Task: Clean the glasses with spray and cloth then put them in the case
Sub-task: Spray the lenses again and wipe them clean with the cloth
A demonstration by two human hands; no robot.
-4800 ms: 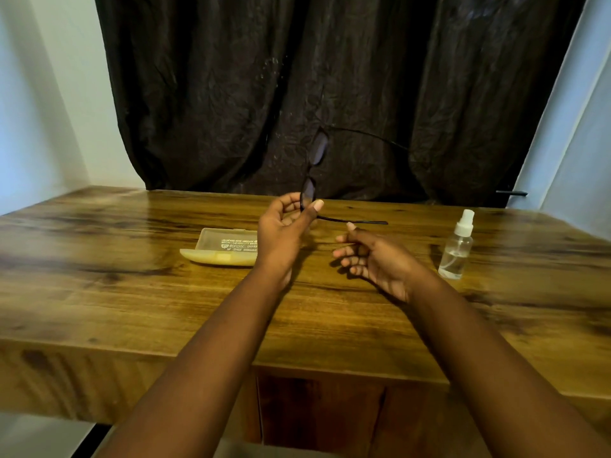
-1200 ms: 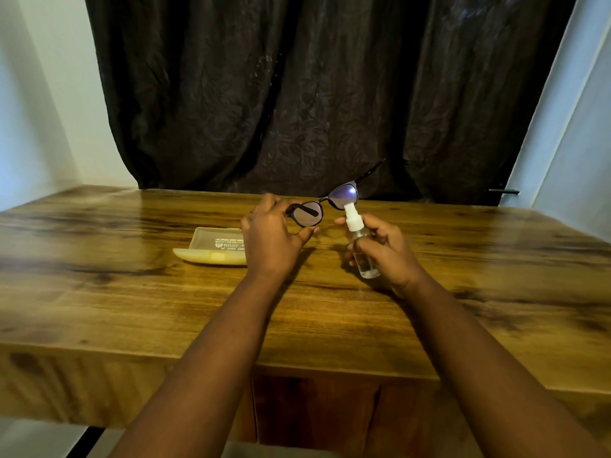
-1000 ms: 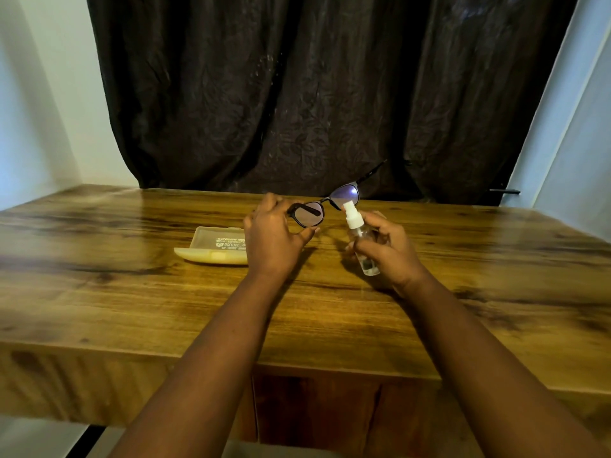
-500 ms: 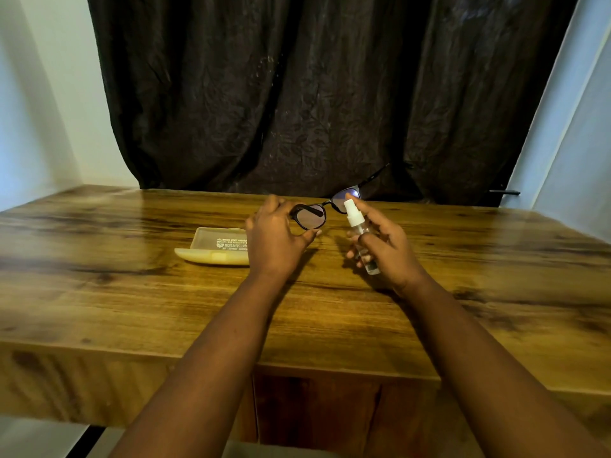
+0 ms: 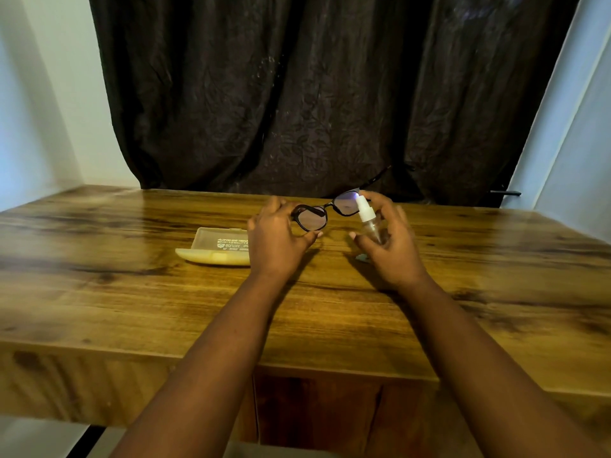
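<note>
My left hand (image 5: 276,241) holds black-framed glasses (image 5: 325,211) by the left lens end, above the table's middle, with one temple pointing up and right. My right hand (image 5: 388,246) grips a small clear spray bottle (image 5: 368,219) with a white nozzle, whose tip sits right beside the right lens. The fingers of that hand are blurred and spread around the bottle. A pale yellow glasses case (image 5: 215,249) lies open on the table, just left of my left hand. No cloth is visible.
The wooden table (image 5: 132,309) runs the full width of the view, its front edge close to me. A dark curtain (image 5: 314,94) hangs behind its far edge. White walls stand at both sides.
Since 4.8 s ago my right hand picked the spray bottle up from the right and brought it to the glasses. In the last second the nozzle moved closer to the right lens.
</note>
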